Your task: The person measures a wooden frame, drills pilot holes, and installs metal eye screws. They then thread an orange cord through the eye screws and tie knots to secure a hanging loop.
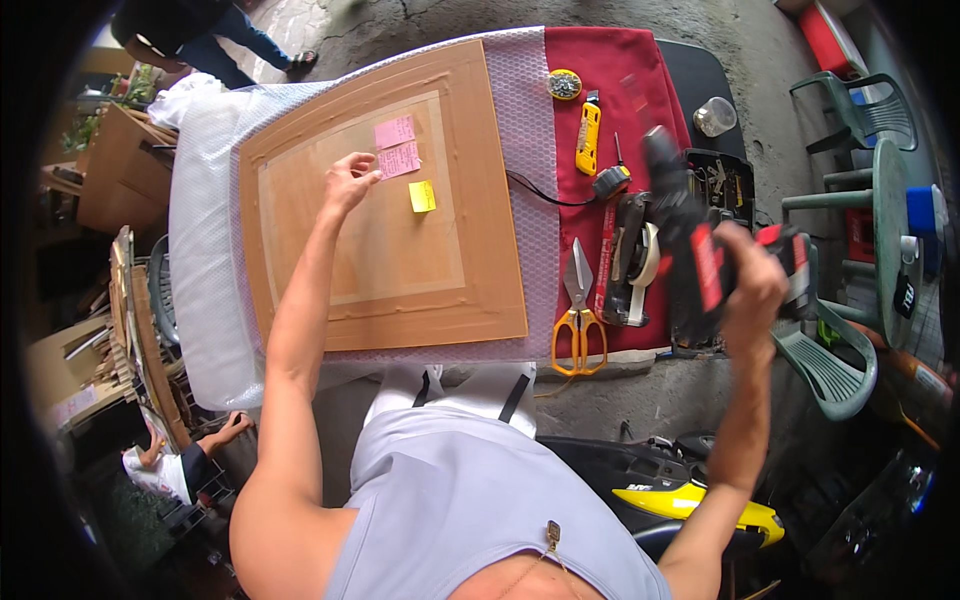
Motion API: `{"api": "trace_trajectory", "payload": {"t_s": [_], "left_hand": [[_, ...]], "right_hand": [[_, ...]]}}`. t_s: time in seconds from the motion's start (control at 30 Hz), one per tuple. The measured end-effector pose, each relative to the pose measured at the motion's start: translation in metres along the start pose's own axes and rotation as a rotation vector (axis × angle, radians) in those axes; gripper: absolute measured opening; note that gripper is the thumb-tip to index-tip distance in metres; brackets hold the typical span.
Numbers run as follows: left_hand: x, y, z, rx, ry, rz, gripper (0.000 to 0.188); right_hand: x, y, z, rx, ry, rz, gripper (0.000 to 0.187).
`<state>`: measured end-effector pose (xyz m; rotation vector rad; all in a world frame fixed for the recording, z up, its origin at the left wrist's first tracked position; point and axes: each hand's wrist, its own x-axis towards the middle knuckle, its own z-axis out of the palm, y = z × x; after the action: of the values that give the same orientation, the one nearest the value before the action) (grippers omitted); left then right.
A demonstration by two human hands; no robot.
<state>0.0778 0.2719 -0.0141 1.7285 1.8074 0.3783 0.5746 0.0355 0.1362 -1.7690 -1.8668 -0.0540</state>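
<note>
A framed brown board (380, 314) lies on bubble wrap (205, 260), with two pink sticky notes (398, 160) and a yellow sticky note (423, 197) on it. Just left of the pink notes, my left hand (350, 184) hovers over the board, fingers loosely bent and apart, with nothing visible in them. My right hand (752, 275) is wrapped round the grip of a black and red cordless drill (690, 250), which is blurred by motion and raised over the right side of the table.
On the red cloth (640, 75) lie a tub of screws (565, 84), a yellow utility knife (588, 138), a tape measure (612, 181), orange-handled scissors (578, 320) and a tape dispenser (630, 265). Green chairs (825, 370) stand right. Other people (215, 35) are at the left.
</note>
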Motion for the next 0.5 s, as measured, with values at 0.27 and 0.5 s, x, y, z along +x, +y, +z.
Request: {"api": "trace_trajectory", "payload": {"t_s": [0.27, 0.5], "left_hand": [[0.072, 0.037, 0.018, -0.047, -0.081, 0.436, 0.039], [0.094, 0.073, 0.040, 0.173, -0.495, 0.757, 0.025]], "right_hand": [[-0.097, -0.193, 0.130, -0.009, -0.161, 0.112, 0.057], [-0.094, -0.267, 0.213, -0.014, -0.177, 0.038, 0.046]]}}
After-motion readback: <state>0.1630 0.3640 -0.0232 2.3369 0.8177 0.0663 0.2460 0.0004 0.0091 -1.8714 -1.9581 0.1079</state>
